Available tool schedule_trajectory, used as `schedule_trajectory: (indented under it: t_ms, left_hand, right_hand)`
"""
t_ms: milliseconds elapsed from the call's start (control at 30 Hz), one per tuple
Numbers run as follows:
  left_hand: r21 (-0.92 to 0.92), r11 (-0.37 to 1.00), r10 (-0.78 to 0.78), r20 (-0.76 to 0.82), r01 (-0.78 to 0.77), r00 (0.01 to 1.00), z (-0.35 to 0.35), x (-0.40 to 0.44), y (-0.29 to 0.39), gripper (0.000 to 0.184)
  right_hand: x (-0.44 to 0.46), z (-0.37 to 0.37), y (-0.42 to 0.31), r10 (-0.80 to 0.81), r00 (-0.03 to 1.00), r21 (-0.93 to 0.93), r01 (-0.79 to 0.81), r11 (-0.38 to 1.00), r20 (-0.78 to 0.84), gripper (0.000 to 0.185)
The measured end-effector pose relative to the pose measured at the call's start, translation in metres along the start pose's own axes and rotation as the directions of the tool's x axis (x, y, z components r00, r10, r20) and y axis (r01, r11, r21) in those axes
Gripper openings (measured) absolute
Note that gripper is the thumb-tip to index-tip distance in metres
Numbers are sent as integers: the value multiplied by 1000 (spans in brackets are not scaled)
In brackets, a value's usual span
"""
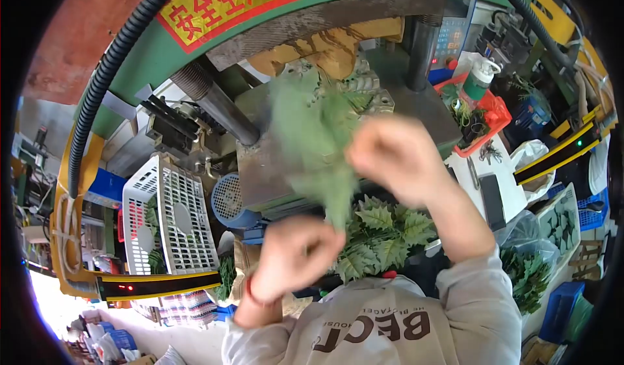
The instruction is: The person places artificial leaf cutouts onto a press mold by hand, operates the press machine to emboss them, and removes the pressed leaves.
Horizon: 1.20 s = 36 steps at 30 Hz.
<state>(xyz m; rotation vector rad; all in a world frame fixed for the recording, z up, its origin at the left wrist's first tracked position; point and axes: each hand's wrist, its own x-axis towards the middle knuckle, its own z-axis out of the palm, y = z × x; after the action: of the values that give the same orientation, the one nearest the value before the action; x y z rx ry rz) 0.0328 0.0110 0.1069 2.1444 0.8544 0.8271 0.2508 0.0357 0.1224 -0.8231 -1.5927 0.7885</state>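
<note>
From where I stand, the blurred, thin green leaf-shaped piece point(309, 134) is raised between the worker's hands, over the flat dark steel press bed point(257, 173) and in front of the grey metal mould block point(370, 82). The left hand point(292, 254), fingers curled in, pinches its narrow lower end. The right hand point(393, 157) is half closed at its right edge; whether it grips, I cannot tell, owing to blur.

Handling, in my judgement: the step appears to be working the piece at the mould. It is best held by its narrow end, spread flat without creasing, fingertips clear of the metal.

Count: one piece in handling; one mould block; two round steel pillars point(227, 115); two black-and-yellow striped bars point(159, 287); one red plastic basket point(478, 143) holding one green-and-white plastic bottle point(478, 91); one round blue mesh-fronted unit point(229, 199); one flat dark rectangular phone-like object point(492, 201). The heap of serrated green leaves point(383, 241) below the hands overlaps too much to count
</note>
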Motion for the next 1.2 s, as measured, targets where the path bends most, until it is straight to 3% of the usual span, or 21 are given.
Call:
schedule_trajectory:
  t_ms: [33,67,100,167,200,233,300,333,400,433,567,733,800,833,900,1067,1200]
  left_hand:
    - [-70,997,-21,129,30,991,0,-28,2,4]
    - [-110,989,-87,115,99,990,9,-57,-1,5]
    - [-66,983,-160,165,173,973,15,-73,-6,5]
    - [-32,968,-238,211,249,948,30,-98,-24,8]
    - [308,915,-332,204,261,921,37,-111,-38,17]
    - [612,755,-417,174,233,892,43,-127,-48,27]
    - [629,727,-492,196,276,848,52,-162,-65,30]
    - [650,688,-562,194,323,804,57,-180,-72,33]
    - [699,595,-686,184,397,704,63,-205,-85,40]
    - [699,595,-685,184,396,705,69,-210,-91,40]
    - [578,618,-642,-21,533,767,101,-221,-103,39]
    - [604,595,-680,25,531,733,101,-213,-100,37]
    - [608,589,-679,14,533,734,101,-213,-100,36]
    - [614,587,-678,16,527,735,103,-213,-100,36]
    - [626,580,-682,22,522,731,104,-214,-100,35]
    - [556,650,-623,0,518,782,99,-213,-99,36]
    - [556,665,-598,-6,499,802,98,-215,-101,36]
  right_hand:
    - [-27,-3,-12,-146,984,-147,161,976,102,6]
    - [-53,-4,-29,-9,990,-176,34,984,141,9]
    - [-68,-3,-26,-5,990,-179,29,983,138,9]
    - [-98,6,-2,168,973,-442,-83,893,159,13]
    - [-115,10,8,261,954,-560,-135,817,150,15]
    - [-131,11,10,353,927,-665,-184,723,127,17]
    - [-153,-2,-2,220,973,-696,-204,689,-67,27]
    - [-176,-18,1,224,972,-698,-204,687,-63,27]
    - [-242,-47,17,675,734,-909,-326,259,-71,33]
    - [-263,-48,29,674,735,-909,-327,258,-72,33]
    - [-321,-47,79,512,755,-818,-553,160,-410,37]
    - [-326,-60,83,629,701,-770,-589,245,-337,41]
    - [-317,-72,66,693,683,-598,-661,453,-231,39]
    - [-320,-73,70,687,693,-606,-649,461,-219,39]
    - [-329,-68,79,571,769,-790,-528,312,-288,39]
    - [-330,-62,81,586,722,-793,-573,207,-368,40]
    - [-331,-63,83,604,713,-797,-569,203,-356,40]
